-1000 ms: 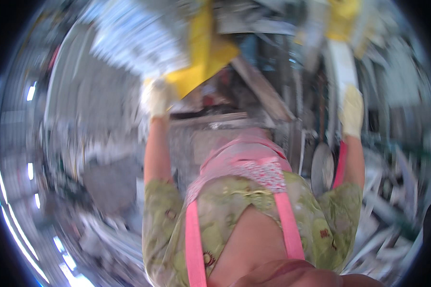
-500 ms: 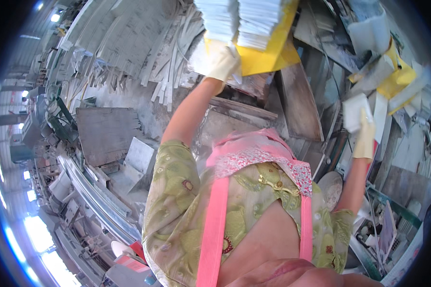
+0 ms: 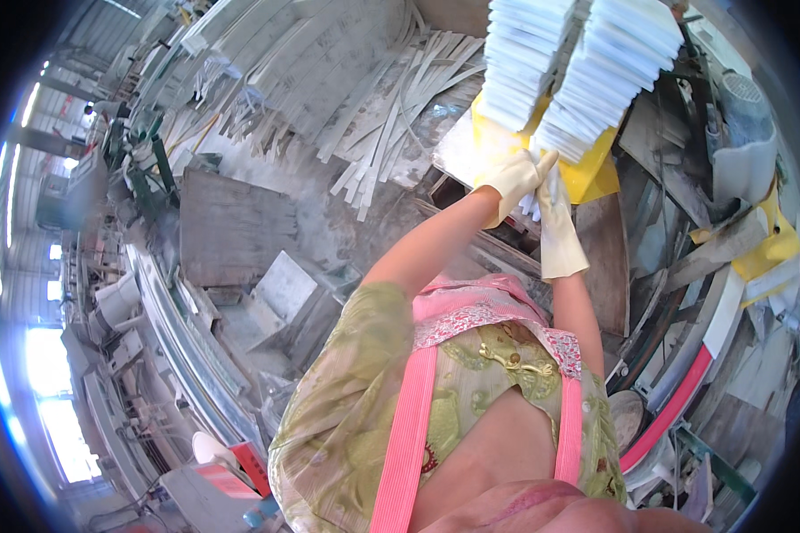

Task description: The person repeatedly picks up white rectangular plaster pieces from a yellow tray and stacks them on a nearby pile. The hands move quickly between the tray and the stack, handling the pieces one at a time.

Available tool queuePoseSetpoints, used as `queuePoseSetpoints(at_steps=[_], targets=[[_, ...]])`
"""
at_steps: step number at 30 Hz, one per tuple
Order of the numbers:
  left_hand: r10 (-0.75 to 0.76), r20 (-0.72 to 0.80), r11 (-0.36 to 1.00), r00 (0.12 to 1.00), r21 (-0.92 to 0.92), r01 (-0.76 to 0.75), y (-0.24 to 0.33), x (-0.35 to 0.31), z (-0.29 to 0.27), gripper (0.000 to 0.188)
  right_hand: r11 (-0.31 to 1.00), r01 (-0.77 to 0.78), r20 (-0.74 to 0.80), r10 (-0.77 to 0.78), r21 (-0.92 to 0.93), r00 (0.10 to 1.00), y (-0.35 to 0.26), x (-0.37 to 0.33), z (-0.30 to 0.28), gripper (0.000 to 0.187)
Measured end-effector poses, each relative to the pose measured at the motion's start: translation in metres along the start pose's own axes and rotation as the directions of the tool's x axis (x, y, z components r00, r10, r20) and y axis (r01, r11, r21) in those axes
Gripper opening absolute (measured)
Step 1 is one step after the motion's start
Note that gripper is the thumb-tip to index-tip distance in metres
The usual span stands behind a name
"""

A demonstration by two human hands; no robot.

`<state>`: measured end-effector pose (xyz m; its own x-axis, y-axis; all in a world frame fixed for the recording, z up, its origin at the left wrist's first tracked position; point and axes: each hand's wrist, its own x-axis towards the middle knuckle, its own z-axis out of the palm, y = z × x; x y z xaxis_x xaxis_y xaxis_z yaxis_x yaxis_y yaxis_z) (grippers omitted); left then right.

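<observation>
Both my hands wear cream rubber gloves and meet at the near end of two rows of stacked thin white tiles. The left row [image 3: 520, 67] and the right row [image 3: 604, 84] stand on edge, close-packed, over a yellow sheet [image 3: 596, 178]. My left hand [image 3: 509, 182] is closed, its fingers bent in toward the right hand. Beside it my right hand [image 3: 556, 218] is closed too, fingers pointing up at the tiles. Small white edges show between and below the gloves; what the fingers grip is mostly hidden.
Long white strips [image 3: 378, 164] lie loose to the left of the tiles, near tall leaning slabs [image 3: 302, 71]. A brown board [image 3: 231, 229] stands further left. On the right are a grey-white bucket [image 3: 745, 160], yellow scraps [image 3: 767, 244] and a wooden plank [image 3: 603, 253].
My right hand has swung in from the far right, where it held a white tile, to meet the left hand. That tile is no longer plainly visible. The view has shifted.
</observation>
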<state>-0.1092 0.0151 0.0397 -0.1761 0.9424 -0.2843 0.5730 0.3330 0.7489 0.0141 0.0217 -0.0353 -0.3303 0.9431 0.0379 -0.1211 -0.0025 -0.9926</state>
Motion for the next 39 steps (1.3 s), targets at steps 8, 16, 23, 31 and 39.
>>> queuePoseSetpoints(at_steps=[8, 16, 23, 31, 39], targets=[[-0.025, -0.087, 0.978, 0.996, -0.210, 0.006, -0.021, 0.011, 0.025, 0.083, 0.748, 0.160, 0.136, -0.093, -0.645, 0.986, -0.033, -0.064, -0.110, 0.056], [-0.015, -0.165, 0.999, 0.986, -0.047, 0.007, -0.017, 0.008, 0.023, 0.076, 0.704, -0.396, -0.771, -0.347, -0.590, 0.534, -0.078, -0.206, -0.383, 0.043], [0.021, -0.223, 0.999, 0.975, -0.029, -0.028, -0.030, 0.016, 0.017, 0.081, 0.162, -0.804, -0.809, -0.274, -0.572, 0.520, -0.072, -0.190, -0.500, 0.058], [-0.014, -0.248, 0.999, 0.969, -0.031, 0.006, -0.028, 0.013, 0.016, 0.078, 0.030, -0.811, -0.806, -0.146, -0.584, 0.574, -0.052, -0.153, -0.507, 0.065], [-0.022, -0.200, 0.994, 0.980, -0.112, 0.000, -0.003, -0.001, 0.022, 0.070, -0.012, -0.744, -0.728, -0.199, -0.668, 0.657, -0.041, -0.235, -0.468, 0.067]])
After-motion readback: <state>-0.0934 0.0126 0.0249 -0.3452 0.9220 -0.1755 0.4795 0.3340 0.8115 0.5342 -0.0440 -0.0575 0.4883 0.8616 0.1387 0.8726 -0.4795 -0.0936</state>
